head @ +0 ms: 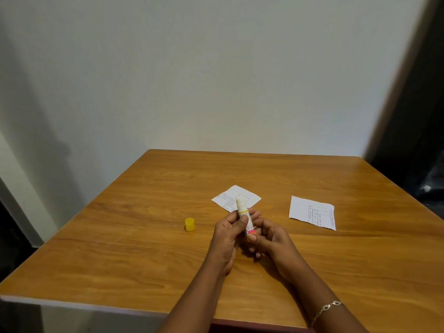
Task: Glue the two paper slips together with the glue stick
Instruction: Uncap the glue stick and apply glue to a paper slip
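Your two forearms reach in from the near edge of the counter (144,236), the right one wearing a thin bracelet (326,308), and both hands meet over the middle of the wood. Your left hand (225,236) is wrapped around the body of the glue stick (243,216), thumb across its front, while the fingers of your right hand (269,239) pinch the pink base at its lower end, so the two hands are close together and both clamped on the same tube. It stands nearly upright, tilted a little away from you, with pale glue showing at the top. Its yellow cap (189,224) is already off and sits on the counter to your left, apart from everything else. That puts you at the preparation stage: the stick is open, and your grip on the base suggests you are winding the glue up, though I cannot tell whether it is actually turning. Neither slip looks glued so far. One printed paper slip (249,195) lies flat just beyond the stick, partly hidden behind its tip, and the second paper slip (312,212) lies flat well off to your right, not touching the first. What is left is nearly all of the job: spread glue on one slip, bring the other over it, line them up and press them down.
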